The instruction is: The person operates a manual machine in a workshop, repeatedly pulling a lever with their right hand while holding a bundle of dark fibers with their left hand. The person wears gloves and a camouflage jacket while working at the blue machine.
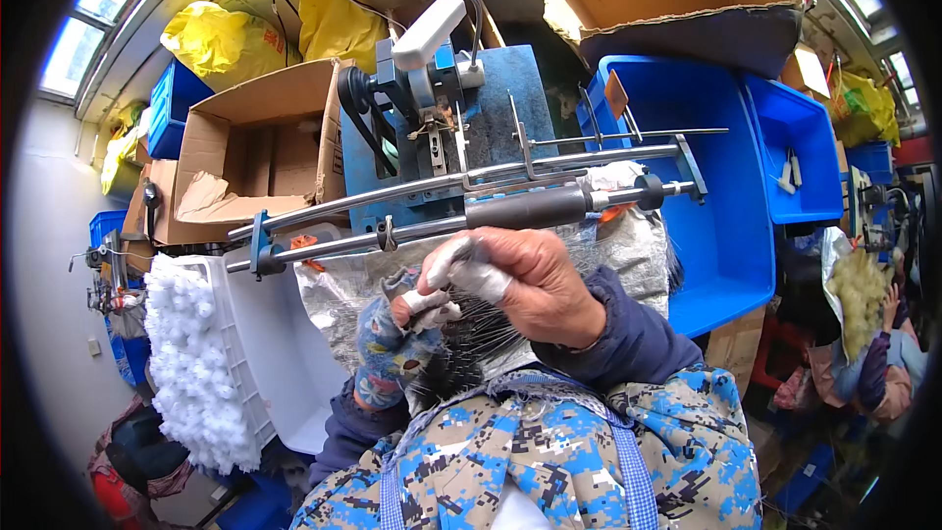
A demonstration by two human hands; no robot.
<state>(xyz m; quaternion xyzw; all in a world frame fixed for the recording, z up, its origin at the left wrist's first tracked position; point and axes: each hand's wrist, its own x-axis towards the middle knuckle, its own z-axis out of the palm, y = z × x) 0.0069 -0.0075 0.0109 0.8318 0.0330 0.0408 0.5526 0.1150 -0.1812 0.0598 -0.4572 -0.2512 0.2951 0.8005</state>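
My right hand (538,280), with white wrapping on its fingers, is closed in a pinch in front of the machine's dark roller (528,205). Close by on the left, my left hand (394,339) wears a blue patterned glove that leaves wrapped fingertips showing, and these are also pinched together. Whatever lies between the fingers is too small or hidden to name. Below both hands, thin black bristles (481,339) spread over a silvery sheet (339,304) and my lap. Behind the roller stands a blue machine (510,88) with long metal rods (373,198).
Left stands a pale tub (294,353) beside a crate (235,334) heaped with white tufts (186,363). A cardboard box (221,103) sits behind it. Blue bins (721,275) and a large carton (677,44) are at right. Another person (878,363) handles yellowish fibre (856,299) at far right.
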